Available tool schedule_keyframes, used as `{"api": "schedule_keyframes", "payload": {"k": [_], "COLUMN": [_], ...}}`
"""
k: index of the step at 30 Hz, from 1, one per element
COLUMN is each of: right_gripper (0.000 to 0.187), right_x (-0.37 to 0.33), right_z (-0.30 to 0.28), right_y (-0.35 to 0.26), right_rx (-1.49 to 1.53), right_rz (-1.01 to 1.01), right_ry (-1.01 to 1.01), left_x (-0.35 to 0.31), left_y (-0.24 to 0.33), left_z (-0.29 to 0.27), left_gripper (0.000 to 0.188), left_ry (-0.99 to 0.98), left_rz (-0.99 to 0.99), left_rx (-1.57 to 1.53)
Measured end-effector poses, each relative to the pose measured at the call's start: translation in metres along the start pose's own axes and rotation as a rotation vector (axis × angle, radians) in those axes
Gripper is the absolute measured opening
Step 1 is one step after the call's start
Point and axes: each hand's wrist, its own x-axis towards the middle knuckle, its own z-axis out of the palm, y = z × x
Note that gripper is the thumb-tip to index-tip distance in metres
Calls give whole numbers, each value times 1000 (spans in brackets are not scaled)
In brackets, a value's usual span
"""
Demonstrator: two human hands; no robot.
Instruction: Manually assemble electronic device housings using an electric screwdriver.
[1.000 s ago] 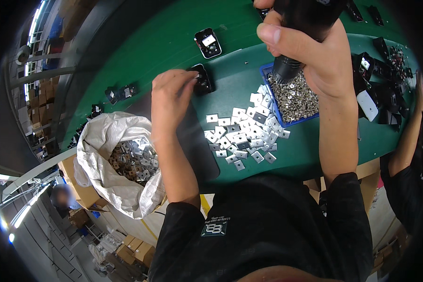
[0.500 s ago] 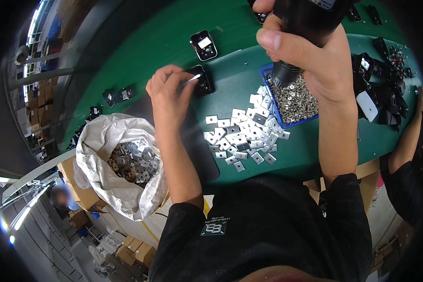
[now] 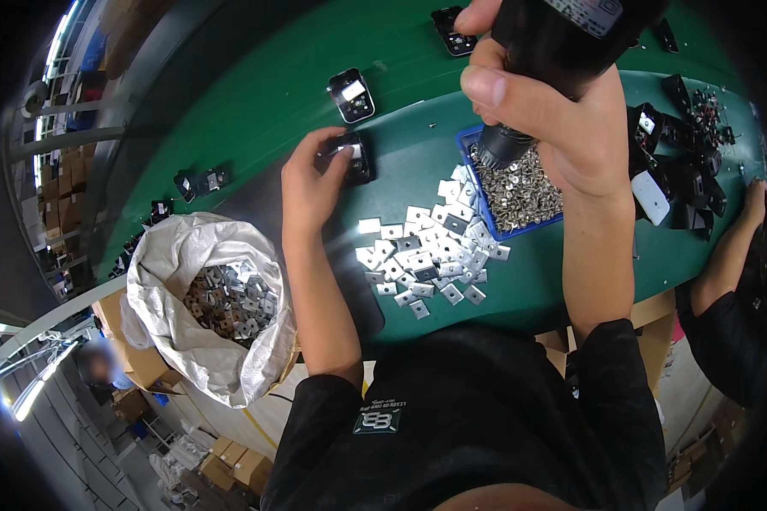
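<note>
My left hand point(image 3: 313, 177) is closed at a small black plastic housing point(image 3: 360, 163) on the green table, fingers along its far edge and thumb over its top. A pale metal piece partly shows under the thumb. In my right hand point(image 3: 571, 119) is a black power screwdriver point(image 3: 550, 47), its nose pointing down over a blue tray point(image 3: 496, 223) filled with screws point(image 3: 520, 192). Between my hands lies a loose heap of flat silver metal plates point(image 3: 426, 255), each with a hole. A second black housing point(image 3: 351, 95), with a white patch inside, sits just beyond the first.
An open white woven sack point(image 3: 158, 294) of metal pieces stands at the left. More black housings point(image 3: 209, 180) rest at the far left, and one point(image 3: 452, 30) at the back. Black parts point(image 3: 677, 128) are piled at the right, near another person's arm point(image 3: 729, 247).
My left hand has lowered the silver plate it pinched onto the black housing, and its fingers now rest on the housing. The screwdriver stays over the screws. The whole view has shifted slightly.
</note>
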Motion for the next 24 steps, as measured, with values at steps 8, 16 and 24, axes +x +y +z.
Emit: {"api": "schedule_keyframes", "payload": {"k": [8, 16, 24], "right_gripper": [33, 42, 45], "right_x": [1, -7, -9], "right_z": [-12, -2, 4], "right_y": [9, -15, -28], "right_rx": [-242, 14, -29], "right_rz": [-235, -110, -30], "right_ry": [10, 73, 163], "left_x": [-21, -39, -29], "left_y": [30, 68, 80], "left_z": [27, 46, 79], "left_gripper": [27, 29, 18], "left_ry": [0, 168, 84], "left_rz": [73, 535, 704], "left_rx": [4, 6, 47]}}
